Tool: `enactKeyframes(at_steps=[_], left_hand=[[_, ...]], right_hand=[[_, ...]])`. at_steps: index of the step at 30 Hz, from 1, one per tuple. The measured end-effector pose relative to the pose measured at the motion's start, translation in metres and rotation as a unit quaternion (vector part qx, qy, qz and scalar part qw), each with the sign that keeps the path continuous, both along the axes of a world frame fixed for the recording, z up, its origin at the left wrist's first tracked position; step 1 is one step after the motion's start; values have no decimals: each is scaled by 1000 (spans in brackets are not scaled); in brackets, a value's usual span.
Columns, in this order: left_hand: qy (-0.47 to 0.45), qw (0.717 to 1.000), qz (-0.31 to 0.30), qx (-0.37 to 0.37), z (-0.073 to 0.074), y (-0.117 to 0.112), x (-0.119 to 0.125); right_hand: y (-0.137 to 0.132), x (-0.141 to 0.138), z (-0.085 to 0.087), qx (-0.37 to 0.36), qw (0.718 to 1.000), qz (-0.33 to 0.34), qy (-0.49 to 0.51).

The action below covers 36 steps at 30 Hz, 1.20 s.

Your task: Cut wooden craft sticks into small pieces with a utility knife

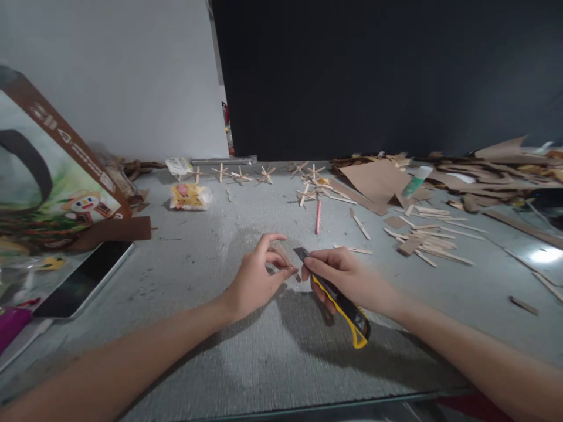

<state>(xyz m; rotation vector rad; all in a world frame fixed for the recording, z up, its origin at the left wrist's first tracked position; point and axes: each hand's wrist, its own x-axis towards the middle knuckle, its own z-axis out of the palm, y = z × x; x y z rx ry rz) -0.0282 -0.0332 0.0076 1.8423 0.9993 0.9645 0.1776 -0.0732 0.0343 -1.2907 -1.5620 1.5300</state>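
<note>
My right hand is closed around a black and yellow utility knife, whose blade end points up and to the left. Just left of the blade, my left hand pinches a small brown piece of cardboard between thumb and fingers. A tiny dark sliver shows under the thumb tip, too small to name. Both hands are close together over the middle of the grey table.
Star shapes of crossed sticks stand along the back. Loose wooden sticks, cardboard sheets and a glue stick lie right. A pink striped stick lies ahead; a phone, a snack packet and a printed bag are left.
</note>
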Motion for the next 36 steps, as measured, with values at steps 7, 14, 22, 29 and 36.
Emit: enactKeyframes(at_steps=[7,14,22,29,36], left_hand=[[-4,1000,1,6,-3,5,0],[-17,1000,7,12,-4,7,-2],[-19,1000,-14,19,-6,9,-3],[-54,967,-44,244,-8,12,-7],[-58,923,-95,369,-4,5,-8]], right_hand=[[10,11,3,205,926,-29,-315],[10,9,6,233,888,-18,-396],[12,11,2,144,963,-4,-226],[12,9,1,157,981,-14,-115],[12,-3,-3,0,998,-10,61]])
